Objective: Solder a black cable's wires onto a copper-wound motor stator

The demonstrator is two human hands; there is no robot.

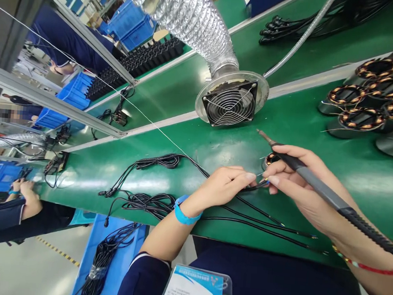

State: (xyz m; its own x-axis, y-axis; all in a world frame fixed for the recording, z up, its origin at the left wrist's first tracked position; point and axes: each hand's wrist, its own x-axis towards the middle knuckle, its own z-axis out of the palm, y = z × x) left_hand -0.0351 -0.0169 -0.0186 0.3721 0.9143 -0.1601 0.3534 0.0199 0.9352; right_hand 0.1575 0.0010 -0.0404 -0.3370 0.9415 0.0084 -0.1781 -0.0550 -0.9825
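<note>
Coiled black cables (159, 161) lie on a green workbench (95, 166). Over it, the left hand (225, 187) pinches a black cable (251, 187) near its wire ends (265, 182). The right hand (300, 179) grasps a soldering iron (323, 188), thumb and finger also at those ends. Wound stators (391, 84) stand at far right.

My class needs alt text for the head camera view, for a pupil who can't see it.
A person's left hand holds a black cable near its end over a green bench, while the right hand grips a soldering iron, its tip clear of the cable. Ahead is a fan on a foil duct, with copper-wound rings to the right.
</note>
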